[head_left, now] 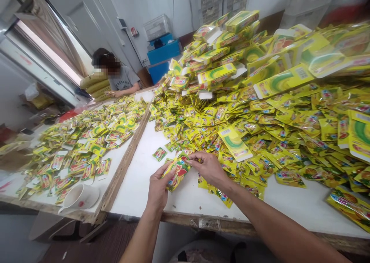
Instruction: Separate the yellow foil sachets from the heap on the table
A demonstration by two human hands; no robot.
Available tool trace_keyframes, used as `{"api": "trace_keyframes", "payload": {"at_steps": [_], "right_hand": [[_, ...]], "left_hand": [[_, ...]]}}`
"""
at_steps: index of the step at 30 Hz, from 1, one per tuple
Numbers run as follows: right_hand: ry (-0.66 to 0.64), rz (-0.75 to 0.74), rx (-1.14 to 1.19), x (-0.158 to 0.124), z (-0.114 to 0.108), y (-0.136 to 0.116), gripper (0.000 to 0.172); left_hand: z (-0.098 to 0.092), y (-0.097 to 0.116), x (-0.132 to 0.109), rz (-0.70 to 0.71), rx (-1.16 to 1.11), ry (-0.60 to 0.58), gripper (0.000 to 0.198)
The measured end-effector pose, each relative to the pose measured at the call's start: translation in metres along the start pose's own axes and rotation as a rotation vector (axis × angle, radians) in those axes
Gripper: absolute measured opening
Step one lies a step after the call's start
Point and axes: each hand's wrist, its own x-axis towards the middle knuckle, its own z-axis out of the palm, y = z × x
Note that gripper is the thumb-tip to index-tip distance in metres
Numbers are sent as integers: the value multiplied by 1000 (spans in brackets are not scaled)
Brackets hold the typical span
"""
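Observation:
My left hand point(157, 188) is closed around a small stack of yellow sachets point(177, 171), held just above the white table point(162, 195). My right hand point(208, 167) pinches the top of that stack with thumb and fingers. Right behind it begins a big heap of loose yellow sachets point(260, 139). One single sachet point(159, 154) lies alone to the left of my hands. A yellow-green card point(234, 143) rests on the heap just beyond my right hand.
Filled yellow display cards point(219, 74) are piled high at the back of the heap. A second table point(86, 139) on the left carries more sachets and a white cup point(79, 197). Another person point(120, 78) sits at its far end. Blue crates point(163, 53) stand by the wall.

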Motion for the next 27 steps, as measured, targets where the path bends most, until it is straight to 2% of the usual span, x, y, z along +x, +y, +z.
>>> {"api": "trace_keyframes", "payload": {"at_steps": [5,10,15,19,24,27], "right_hand": [[-110,-16,19,3,-3,2,18],[-345,-22,175,0,-7,-1,28],[-412,-43,178,-5,-3,-3,33],[-356,-5,83,-6,8,6,30],[-22,22,-158,-7,15,6,33],[-42,-6,-178,-6,12,3,25]], "left_hand": [[-4,8,0,-66,29,-40,43],[-10,11,-3,-87,67,-41,40],[-12,14,-5,-116,107,-68,38],[-11,12,-5,-119,98,-52,38],[-5,7,-1,-47,36,-58,36],[0,3,-1,-51,6,-53,33]]}}
